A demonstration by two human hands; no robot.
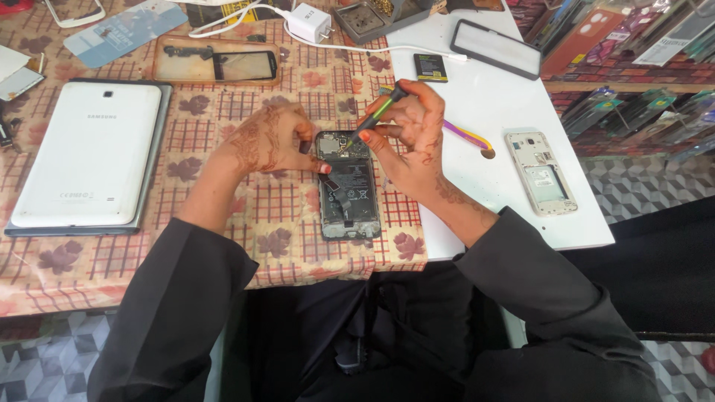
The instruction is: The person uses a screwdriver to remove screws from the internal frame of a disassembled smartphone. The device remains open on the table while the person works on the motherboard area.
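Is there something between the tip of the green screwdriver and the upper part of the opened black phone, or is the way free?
Nothing visible stands between them. The right hand holds the thin green screwdriver with its tip already at the top of the opened black phone. The left hand rests at the phone's left edge, beside the tip.

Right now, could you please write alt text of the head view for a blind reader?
The right hand holds a screwdriver on an opened phone that the left hand steadies. A white tablet lies left, a phone frame right.
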